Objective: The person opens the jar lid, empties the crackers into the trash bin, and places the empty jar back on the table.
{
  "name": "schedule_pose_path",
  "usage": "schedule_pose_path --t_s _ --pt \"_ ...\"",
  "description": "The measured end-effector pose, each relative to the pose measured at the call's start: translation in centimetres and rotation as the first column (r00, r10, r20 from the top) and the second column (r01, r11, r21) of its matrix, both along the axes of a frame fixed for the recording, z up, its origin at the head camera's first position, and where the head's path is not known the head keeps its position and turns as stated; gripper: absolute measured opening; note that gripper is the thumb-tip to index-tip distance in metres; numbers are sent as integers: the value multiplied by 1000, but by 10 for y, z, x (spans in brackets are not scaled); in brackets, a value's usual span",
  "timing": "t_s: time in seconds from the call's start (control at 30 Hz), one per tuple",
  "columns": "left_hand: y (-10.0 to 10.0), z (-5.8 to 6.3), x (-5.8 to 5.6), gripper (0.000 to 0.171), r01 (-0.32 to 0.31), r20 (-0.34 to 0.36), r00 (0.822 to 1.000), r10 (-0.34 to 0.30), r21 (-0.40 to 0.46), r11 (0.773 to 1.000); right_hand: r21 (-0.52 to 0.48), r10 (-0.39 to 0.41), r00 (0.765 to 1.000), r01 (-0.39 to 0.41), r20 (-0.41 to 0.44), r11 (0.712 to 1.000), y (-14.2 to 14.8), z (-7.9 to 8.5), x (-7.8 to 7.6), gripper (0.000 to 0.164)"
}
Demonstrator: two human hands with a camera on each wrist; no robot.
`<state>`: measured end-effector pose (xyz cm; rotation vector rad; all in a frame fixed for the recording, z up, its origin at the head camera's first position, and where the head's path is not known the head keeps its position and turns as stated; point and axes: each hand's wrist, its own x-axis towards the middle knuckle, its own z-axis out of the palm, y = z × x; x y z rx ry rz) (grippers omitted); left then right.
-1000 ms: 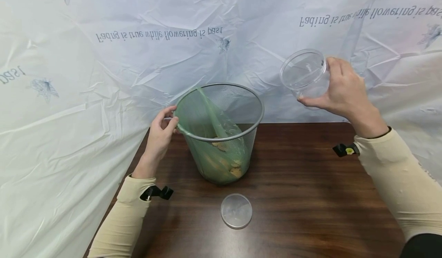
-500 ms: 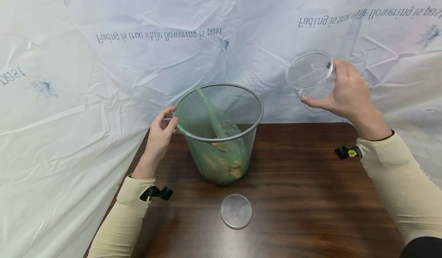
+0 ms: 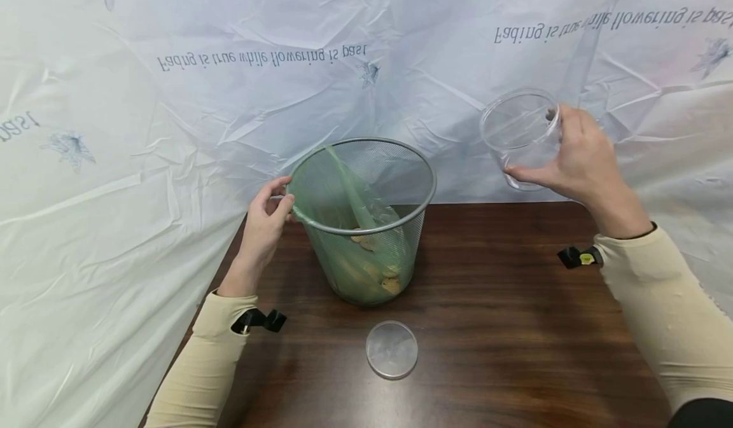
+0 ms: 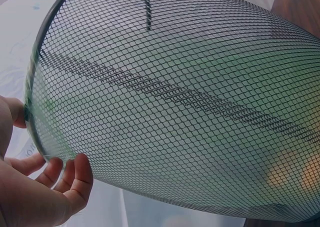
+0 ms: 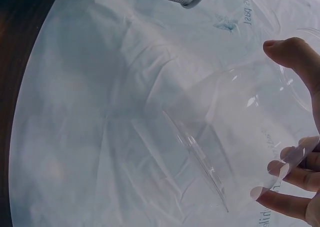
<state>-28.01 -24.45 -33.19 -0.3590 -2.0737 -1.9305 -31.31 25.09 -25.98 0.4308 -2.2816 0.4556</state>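
Observation:
My left hand (image 3: 260, 231) pinches the metal rim of a grey mesh wastebasket (image 3: 432, 189) at its left side. In the left wrist view, thumb and fingers lie either side of that rim, over the edge of a thin green bag (image 3: 357, 199). The bag sags inside the basket, leaving the rim bare on the right. Several round, cookie-like pieces (image 3: 391, 285) show through the mesh near the bottom. Up at the right, my right hand (image 3: 590, 161) grips a clear plastic tub (image 3: 518, 126), tilted, with nothing visible inside. The right wrist view shows fingers spread along the tub's wall (image 5: 230, 112).
A round clear lid (image 3: 392, 350) lies on the dark wooden table (image 3: 487, 326) in front of the basket. White printed sheeting (image 3: 240, 103) hangs behind the table and along its left side.
My right hand has drifted slightly right and down with the tub, farther from the basket. The left hand, basket and lid stay where they were.

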Motion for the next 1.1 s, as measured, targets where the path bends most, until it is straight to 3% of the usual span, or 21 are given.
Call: schedule_pose_path --t_s 0.67,1.1 --pt "0 0 -1 44 2 7 1000 -2 5 1000 -53 4 998 -1 67 999 9 -16 0 101" --pt "1 1 1 43 0 -2 1000 0 15 1000 -88 -31 991 43 132 995 13 -28 1 98"
